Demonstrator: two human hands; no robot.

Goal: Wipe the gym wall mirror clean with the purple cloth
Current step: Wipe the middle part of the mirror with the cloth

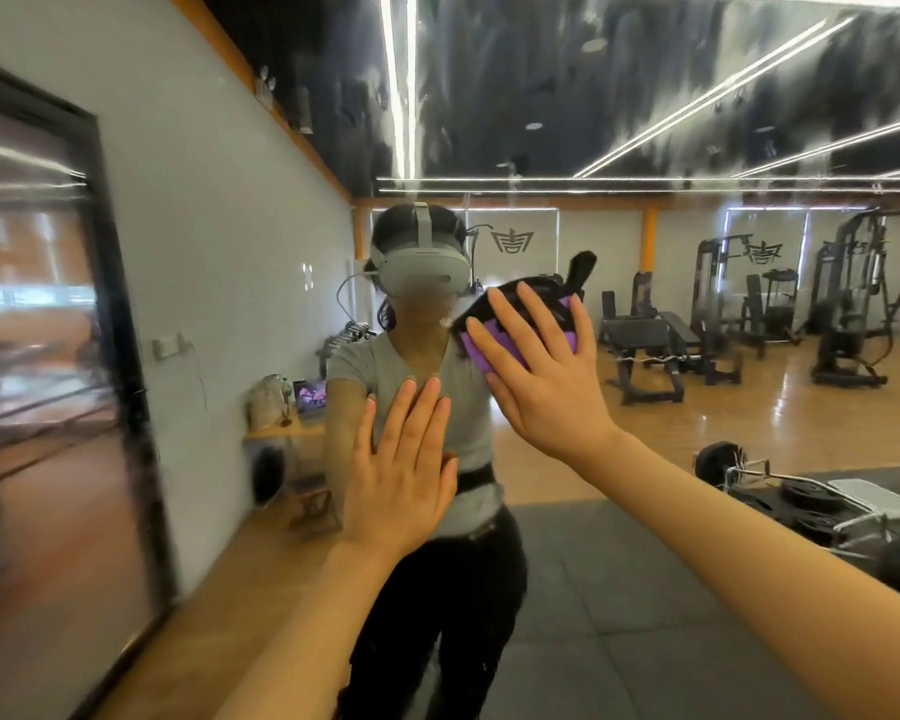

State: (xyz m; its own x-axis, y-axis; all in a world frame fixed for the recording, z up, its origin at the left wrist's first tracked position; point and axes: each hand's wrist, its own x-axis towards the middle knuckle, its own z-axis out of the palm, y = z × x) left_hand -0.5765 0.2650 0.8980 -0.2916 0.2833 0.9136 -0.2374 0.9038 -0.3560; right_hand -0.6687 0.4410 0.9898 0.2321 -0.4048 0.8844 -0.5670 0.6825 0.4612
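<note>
Flat glass gym wall mirror [645,122], streaky smears across its upper area. Right hand [536,371], fingers spread straight, presses a soft crumpled purple cloth [481,350] flat on the glass; cloth's long axis slants up-right. Left hand [401,465], fingers straight and together, lies flat on the mirror just below-left.

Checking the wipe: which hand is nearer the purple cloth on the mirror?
Right. The right hand presses the purple cloth flat against the mirror; the left hand rests bare on the glass, lower left of it.
</note>
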